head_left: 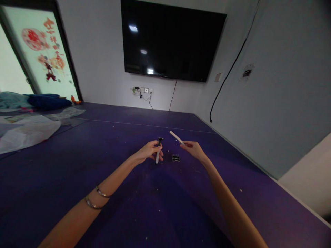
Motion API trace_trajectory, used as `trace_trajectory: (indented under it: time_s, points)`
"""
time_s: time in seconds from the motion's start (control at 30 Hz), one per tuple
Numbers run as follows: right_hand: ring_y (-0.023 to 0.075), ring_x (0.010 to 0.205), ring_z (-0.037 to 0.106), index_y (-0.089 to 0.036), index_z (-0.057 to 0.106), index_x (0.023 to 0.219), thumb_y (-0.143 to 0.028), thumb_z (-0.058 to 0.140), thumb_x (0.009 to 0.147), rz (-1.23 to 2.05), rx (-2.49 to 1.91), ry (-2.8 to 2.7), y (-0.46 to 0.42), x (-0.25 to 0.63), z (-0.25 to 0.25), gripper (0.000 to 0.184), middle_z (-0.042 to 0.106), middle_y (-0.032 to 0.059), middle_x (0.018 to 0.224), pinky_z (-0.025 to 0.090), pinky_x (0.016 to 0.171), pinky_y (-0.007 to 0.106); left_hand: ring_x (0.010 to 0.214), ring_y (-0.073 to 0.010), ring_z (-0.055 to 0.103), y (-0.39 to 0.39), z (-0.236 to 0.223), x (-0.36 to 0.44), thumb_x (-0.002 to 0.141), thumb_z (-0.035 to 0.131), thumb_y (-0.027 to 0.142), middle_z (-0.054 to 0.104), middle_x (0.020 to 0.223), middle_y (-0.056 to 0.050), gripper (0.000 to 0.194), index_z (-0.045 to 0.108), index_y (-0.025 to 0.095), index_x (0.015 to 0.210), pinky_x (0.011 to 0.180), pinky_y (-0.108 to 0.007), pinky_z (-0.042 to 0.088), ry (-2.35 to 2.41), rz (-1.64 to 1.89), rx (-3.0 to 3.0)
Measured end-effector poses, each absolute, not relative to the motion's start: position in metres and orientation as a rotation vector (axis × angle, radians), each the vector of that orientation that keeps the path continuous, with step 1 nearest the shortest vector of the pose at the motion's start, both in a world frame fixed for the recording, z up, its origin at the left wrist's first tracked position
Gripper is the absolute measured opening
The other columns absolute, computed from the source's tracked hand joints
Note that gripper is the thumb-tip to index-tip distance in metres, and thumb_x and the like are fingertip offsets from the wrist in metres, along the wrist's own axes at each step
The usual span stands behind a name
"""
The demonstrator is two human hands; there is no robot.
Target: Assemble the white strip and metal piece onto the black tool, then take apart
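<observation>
Near the middle of the view, my left hand (pixel 152 150) is closed around a razor (pixel 157 155) with a pale handle and a dark head pointing up and away. My right hand (pixel 193 149) pinches one end of a slim whitish stick (pixel 177 137), whose free end slants up to the left; its exact kind is unclear. The razor and the stick are apart. On the purple surface between my hands lies a small dark, flat piece (pixel 175 157) with a shiny edge, too small to make out fully. Small white bits are scattered around it.
Clear plastic sheets (pixel 31 131) and blue cloth (pixel 49 101) lie at the far left. A large television (pixel 170 39) hangs on the wall ahead, above sockets (pixel 146 90) with cords. A black cable (pixel 230 72) dangles along the right wall.
</observation>
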State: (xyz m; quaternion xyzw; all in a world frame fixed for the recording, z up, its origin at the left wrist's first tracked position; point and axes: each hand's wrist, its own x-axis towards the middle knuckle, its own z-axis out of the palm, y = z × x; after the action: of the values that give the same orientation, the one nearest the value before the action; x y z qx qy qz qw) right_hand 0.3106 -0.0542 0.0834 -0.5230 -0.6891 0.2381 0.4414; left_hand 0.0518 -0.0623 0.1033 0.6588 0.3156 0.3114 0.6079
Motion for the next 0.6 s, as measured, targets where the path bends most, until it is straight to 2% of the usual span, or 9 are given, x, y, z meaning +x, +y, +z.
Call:
trace_trajectory:
  time_s: [0.17,0.4,0.5,0.6]
  points:
    - [0.0103,0.049,0.050,-0.012,0.066,0.093,-0.046,0.050,0.077,0.537,-1.295,-1.692,-0.055,0.299,0.088,0.041,0.059,0.0017,0.061,0.040,0.048,0.021,0.068,-0.0190,0.065,-0.062,0.121,0.040,0.080,0.054,0.031,0.064,0.080,-0.009,0.022,0.046,0.016,0.092,0.057,-0.030,0.050,0.664,0.825,1.610]
    - [0.0112,0.047,0.054,-0.013,0.063,0.081,-0.042,0.037,0.085,0.399,-1.408,-1.677,-0.066,0.281,0.093,0.038,0.065,0.0060,0.064,0.039,0.046,0.020,0.069,-0.0189,0.065,-0.059,0.133,0.030,0.080,0.054,0.031,0.065,0.081,-0.009,0.024,0.048,0.015,0.096,0.057,-0.028,0.050,0.678,0.899,1.636]
    - [0.0132,0.051,0.058,-0.014,0.064,0.074,-0.037,0.036,0.085,0.283,-1.562,-1.741,-0.076,0.268,0.091,0.038,0.066,0.0073,0.061,0.038,0.049,0.020,0.068,-0.0188,0.065,-0.059,0.134,0.029,0.080,0.054,0.030,0.065,0.080,-0.009,0.024,0.048,0.015,0.098,0.056,-0.028,0.049,0.692,0.914,1.631]
    - [0.0170,0.063,0.062,-0.017,0.067,0.068,-0.038,0.040,0.083,0.059,-1.764,-1.845,-0.088,0.253,0.083,0.038,0.068,0.0093,0.068,0.039,0.056,0.022,0.067,-0.0188,0.065,-0.060,0.134,0.030,0.080,0.053,0.030,0.065,0.080,-0.009,0.024,0.048,0.015,0.098,0.055,-0.028,0.049,0.694,0.917,1.631]
